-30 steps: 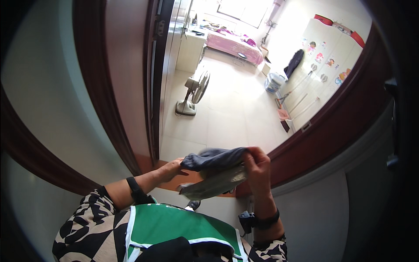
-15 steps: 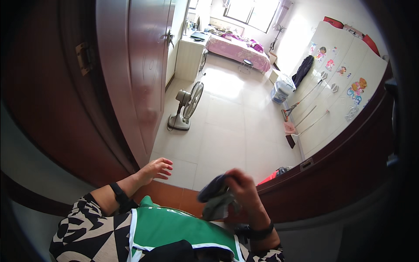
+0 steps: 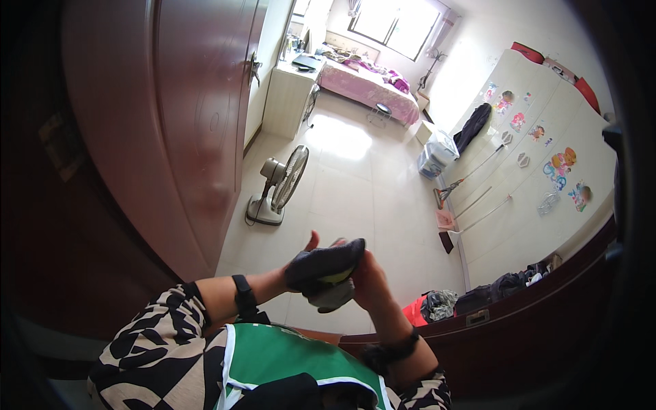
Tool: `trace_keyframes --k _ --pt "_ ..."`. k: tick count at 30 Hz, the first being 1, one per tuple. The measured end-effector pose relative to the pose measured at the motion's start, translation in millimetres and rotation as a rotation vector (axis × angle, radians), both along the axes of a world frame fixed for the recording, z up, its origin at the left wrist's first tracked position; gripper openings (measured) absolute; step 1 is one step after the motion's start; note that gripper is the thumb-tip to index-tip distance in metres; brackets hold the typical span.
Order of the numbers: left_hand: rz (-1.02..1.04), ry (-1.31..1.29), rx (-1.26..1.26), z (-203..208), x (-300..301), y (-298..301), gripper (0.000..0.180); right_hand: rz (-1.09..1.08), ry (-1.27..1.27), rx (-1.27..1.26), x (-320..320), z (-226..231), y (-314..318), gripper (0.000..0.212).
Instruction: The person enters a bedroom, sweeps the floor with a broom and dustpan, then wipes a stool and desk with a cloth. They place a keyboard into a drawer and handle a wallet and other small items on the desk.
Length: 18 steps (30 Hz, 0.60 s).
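A dark grey and light grey cloth (image 3: 324,268), with a patch of yellow-green on it, is bunched in front of my body at the doorway. Its exact kind is blurred. My right hand (image 3: 371,281) grips its right end with closed fingers. On the other side, my left hand (image 3: 295,268) holds the cloth from beneath and behind; the thumb sticks up and the cloth hides most of the fingers.
A brown door (image 3: 191,123) stands open at left. Beyond it a floor fan (image 3: 281,188) stands on the tiled floor (image 3: 342,225). Along the right wardrobe (image 3: 540,143) lean a mop (image 3: 471,174) and a broom (image 3: 447,240); bags (image 3: 437,306) sit by the door frame.
My left hand has moved right and up to meet the cloth. My right hand has raised the cloth away from my body. The view has moved a little farther into the doorway.
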State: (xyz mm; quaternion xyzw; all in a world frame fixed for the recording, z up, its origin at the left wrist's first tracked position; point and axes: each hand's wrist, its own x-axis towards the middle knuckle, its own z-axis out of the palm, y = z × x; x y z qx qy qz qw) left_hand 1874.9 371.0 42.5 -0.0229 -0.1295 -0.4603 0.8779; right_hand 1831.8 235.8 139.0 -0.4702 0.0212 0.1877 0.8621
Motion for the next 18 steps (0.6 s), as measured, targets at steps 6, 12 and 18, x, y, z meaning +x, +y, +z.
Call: trace_keyframes --k 6,12,18 --pt "0.67 -0.562 0.587 7.1 26.1 -5.6 0.054 -0.136 -0.269 -0.27 63.8 -66.7 29.9 0.031" --pt "1.622 -1.214 1.692 -33.0 26.8 8.8 0.035 -0.134 -0.684 -0.555 61.1 -76.1 54.6 0.022" --pt "0.969 -0.015 0.511 -26.1 -7.7 28.8 0.042 0.114 -1.281 -0.498 63.7 -80.1 54.9 0.015"
